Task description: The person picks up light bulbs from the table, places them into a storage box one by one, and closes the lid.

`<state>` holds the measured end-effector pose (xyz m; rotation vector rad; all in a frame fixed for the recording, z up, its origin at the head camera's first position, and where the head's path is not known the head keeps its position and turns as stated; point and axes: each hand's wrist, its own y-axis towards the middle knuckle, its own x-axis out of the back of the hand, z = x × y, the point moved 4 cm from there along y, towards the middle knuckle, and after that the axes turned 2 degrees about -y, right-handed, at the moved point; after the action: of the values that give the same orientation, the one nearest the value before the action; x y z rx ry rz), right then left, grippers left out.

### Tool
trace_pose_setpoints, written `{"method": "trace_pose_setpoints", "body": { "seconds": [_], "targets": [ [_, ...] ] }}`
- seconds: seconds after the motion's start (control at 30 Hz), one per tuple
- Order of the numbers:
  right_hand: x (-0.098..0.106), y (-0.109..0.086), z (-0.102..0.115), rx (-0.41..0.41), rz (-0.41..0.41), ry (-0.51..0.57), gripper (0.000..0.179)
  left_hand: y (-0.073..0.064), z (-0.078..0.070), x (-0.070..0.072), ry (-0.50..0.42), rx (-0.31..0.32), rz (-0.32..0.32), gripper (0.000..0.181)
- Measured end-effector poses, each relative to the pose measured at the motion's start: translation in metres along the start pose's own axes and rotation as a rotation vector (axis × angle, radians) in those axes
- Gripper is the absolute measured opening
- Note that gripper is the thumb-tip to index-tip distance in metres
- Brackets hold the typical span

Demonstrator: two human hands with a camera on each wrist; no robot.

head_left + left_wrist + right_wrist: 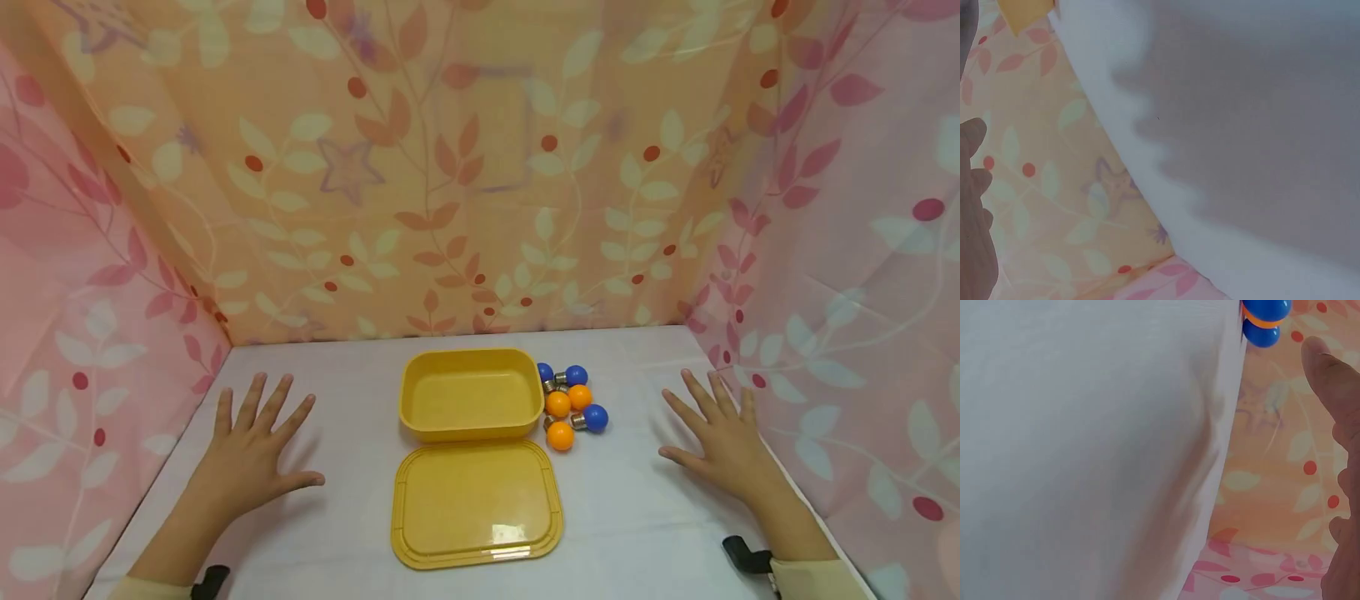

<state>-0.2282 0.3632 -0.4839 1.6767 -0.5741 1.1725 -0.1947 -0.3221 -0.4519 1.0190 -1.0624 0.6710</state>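
My left hand (249,454) is spread with straight fingers over the left side of the table, holding nothing. On the other side my right hand (720,442) is spread the same way, its fingers pointing toward the back. Between them sits a yellow plastic box (472,396) without its cover. Its yellow lid (477,504) lies flat just in front of it. Against the box's right side are several small light bulbs, among them an orange bulb (560,436) and a blue bulb (596,417), with silver screw bases. Blue bulbs (1261,332) also show at the top of the right wrist view.
A white cloth covers the table (352,533). Flowered curtains stand around it: an orange one (465,167) behind, a pink one (82,275) at left and another pink one (847,275) at right. Black wrist straps (742,556) show near the sleeves.
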Motion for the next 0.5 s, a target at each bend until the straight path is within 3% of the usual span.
{"method": "trace_pose_setpoints", "body": {
  "seconds": [0.5],
  "targets": [
    [-0.003,0.021,0.018,-0.010,0.011,-0.015,0.099,0.018,-0.004,0.007,0.019,-0.005,-0.014,0.119]
  ]
}}
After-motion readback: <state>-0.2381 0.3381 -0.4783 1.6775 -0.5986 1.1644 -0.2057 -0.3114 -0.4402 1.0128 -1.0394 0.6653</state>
